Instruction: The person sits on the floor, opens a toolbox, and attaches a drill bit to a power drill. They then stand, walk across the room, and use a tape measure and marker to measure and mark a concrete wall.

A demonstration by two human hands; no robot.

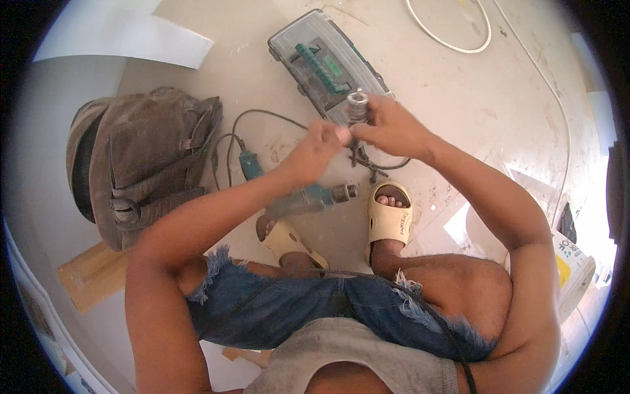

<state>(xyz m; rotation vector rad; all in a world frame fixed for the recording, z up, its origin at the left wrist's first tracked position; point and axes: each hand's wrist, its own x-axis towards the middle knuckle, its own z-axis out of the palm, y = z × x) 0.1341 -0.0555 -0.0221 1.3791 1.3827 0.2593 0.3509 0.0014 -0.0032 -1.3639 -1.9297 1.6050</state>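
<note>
My right hand (392, 128) is closed around a short silver metal cylinder (357, 105) with a ring-shaped top, held upright above the floor. Close beside its lower end, my left hand (316, 150) has its fingers curled in. Motion blurs them, and whatever they pinch is hidden. Under my left forearm a teal power drill (312, 198) lies on the floor, its dark metal chuck (344, 192) pointing right. A toolbox (303, 39) with a clear lid and green handle lies just beyond my hands.
A worn brown bag (157, 151) stands at the left, with a wooden board (92, 276) near it. The drill's black cable (266, 111) loops behind my hands. At the far right runs a white cable (548, 85); a white bucket (572, 272) stands beside my right arm.
</note>
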